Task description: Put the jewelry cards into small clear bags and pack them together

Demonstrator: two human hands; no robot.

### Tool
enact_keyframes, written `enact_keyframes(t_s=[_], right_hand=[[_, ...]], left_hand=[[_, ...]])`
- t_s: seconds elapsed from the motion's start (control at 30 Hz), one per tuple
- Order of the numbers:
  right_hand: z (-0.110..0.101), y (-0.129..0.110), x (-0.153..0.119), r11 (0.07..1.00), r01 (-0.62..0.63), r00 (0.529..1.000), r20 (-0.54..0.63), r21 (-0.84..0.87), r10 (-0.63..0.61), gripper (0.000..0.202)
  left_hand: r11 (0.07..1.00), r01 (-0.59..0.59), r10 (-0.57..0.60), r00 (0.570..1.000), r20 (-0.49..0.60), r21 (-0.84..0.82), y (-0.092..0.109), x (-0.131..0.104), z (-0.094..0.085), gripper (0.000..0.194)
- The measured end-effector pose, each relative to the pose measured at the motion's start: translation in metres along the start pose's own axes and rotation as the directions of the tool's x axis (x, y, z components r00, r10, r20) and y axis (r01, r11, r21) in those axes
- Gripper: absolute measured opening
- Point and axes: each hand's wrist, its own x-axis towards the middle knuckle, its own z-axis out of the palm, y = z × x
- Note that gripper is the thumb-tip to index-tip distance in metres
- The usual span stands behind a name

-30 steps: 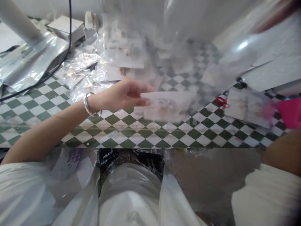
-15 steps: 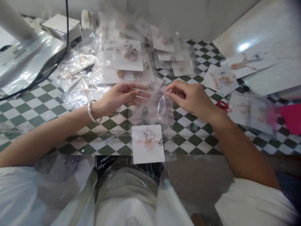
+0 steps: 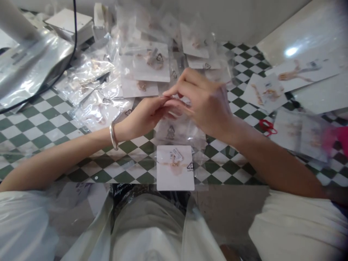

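Observation:
My left hand (image 3: pixel 148 116), with a silver bangle (image 3: pixel 113 136) at the wrist, is over the middle of the table. Its fingers are partly hidden behind my right hand (image 3: pixel 202 98), which has come up against it. The fingertips of both hands meet, and what lies between them is too small to make out. Below the hands lies a clear plastic bag (image 3: pixel 178 132). Nearer me, at the table's front edge, a white square card (image 3: pixel 174 181) with a small tag and a gold-coloured piece of jewellery sits in clear plastic.
Many bagged jewellery cards (image 3: pixel 152 69) are piled behind the hands and to the left. Red-handled scissors (image 3: pixel 268 127) and more cards (image 3: pixel 265 93) lie at right. A black cable (image 3: pixel 74 40) hangs at left, near a white box (image 3: pixel 69 23).
My right hand has moved left and my fingertips now meet those of my left hand. The left hand's spread fingers have drawn in. The view has shifted slightly.

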Motion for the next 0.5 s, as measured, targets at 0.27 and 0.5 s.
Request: enact_keyframes(t_s=[0.27,0.5], right_hand=[[-0.013,-0.001,0.008,0.995,0.044,0.997,0.069,-0.095,-0.037,0.049],[-0.003,-0.002,0.003,0.994,-0.025,0.997,-0.075,-0.109,0.016,0.035]], left_hand=[[0.986,-0.02,0.027,0.999,-0.04,0.164,-0.003,-0.001,-0.001,0.024],[0.988,0.013,-0.007,0.999,-0.037,0.155,0.0,0.0,0.0,0.03]])
